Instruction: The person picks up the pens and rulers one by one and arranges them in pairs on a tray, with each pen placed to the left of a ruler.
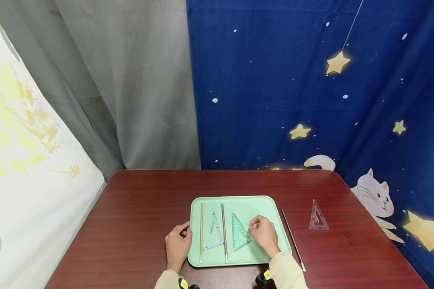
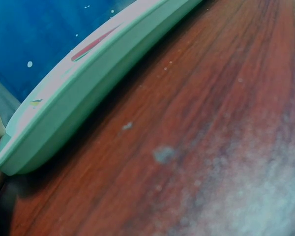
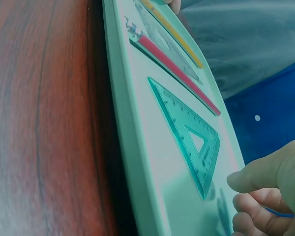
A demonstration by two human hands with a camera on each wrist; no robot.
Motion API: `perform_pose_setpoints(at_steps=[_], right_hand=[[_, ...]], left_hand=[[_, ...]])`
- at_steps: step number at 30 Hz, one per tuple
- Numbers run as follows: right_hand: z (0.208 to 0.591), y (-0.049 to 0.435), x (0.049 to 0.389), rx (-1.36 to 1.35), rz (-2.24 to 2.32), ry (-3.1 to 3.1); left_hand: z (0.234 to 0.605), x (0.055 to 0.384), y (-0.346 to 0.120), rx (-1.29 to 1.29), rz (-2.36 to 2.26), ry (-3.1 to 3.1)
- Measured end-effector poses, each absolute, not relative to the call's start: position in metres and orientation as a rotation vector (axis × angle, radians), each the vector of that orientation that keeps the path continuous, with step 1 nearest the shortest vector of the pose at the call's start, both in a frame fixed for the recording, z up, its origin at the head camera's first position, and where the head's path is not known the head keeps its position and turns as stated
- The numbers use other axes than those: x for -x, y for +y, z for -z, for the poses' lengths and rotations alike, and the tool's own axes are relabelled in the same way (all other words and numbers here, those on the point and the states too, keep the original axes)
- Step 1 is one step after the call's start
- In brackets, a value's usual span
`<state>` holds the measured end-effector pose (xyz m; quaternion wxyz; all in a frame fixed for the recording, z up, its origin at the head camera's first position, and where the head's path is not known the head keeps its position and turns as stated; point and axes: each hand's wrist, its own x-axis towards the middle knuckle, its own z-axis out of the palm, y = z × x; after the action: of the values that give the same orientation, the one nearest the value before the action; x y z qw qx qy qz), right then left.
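Observation:
A pale green tray (image 1: 256,205) lies on the table. My left hand (image 1: 178,245) grips its left rim, thumb above and a finger beneath in the left wrist view. Over the tray's right part hovers my right hand (image 1: 265,233), fingers loosely bent, with nothing visible between thumb and fingers. Just left of it lies a green set square (image 3: 179,128) on the tray. Further left are a red pencil (image 1: 224,233), a clear set square (image 1: 214,237) and a yellow pencil (image 1: 201,233), side by side.
Beside the tray's right edge, a dark pencil (image 1: 293,239) lies on the reddish-brown table (image 1: 148,200). A second clear set square (image 1: 312,224) rests farther right. Grey curtain (image 1: 155,100) and blue starry curtain (image 1: 260,80) hang behind the table.

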<state>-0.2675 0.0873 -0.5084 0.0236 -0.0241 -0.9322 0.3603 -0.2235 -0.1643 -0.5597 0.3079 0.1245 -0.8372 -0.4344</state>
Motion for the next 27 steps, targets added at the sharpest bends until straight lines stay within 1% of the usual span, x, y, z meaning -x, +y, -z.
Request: perform_pose_setpoints(at_steps=[13, 23, 27], right_hand=[[0.508, 0.103, 0.266, 0.116, -1.085, -2.873], [0.507, 0.117, 0.261, 0.208, -1.054, -2.876], [0.507, 0.124, 0.258, 0.2, -1.035, -2.869]], left_hand=[[0.56, 0.223, -0.164, -0.309, 1.127, -2.206], [0.557, 0.222, -0.165, -0.352, 1.165, -2.243], [0.558, 0.222, -0.165, -0.351, 1.163, -2.249]])
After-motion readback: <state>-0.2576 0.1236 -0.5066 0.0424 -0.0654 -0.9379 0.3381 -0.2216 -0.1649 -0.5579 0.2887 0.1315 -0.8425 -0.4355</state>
